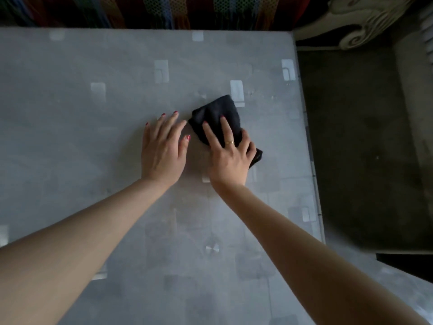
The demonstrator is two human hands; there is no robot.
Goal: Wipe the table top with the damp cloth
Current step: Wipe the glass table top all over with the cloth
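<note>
Right of centre, cloth: your dark cloth (215,116) lies bunched on the worktop (70,113), close to its right edge.
Right hand (230,156): fingers spread flat over it, thumb curled at its side, pressing for wiping.
Left hand (162,148): open, palm down just left, holding nothing, likely bracing you.

Dim, soft picture; wide-angle bending at edges.
</note>
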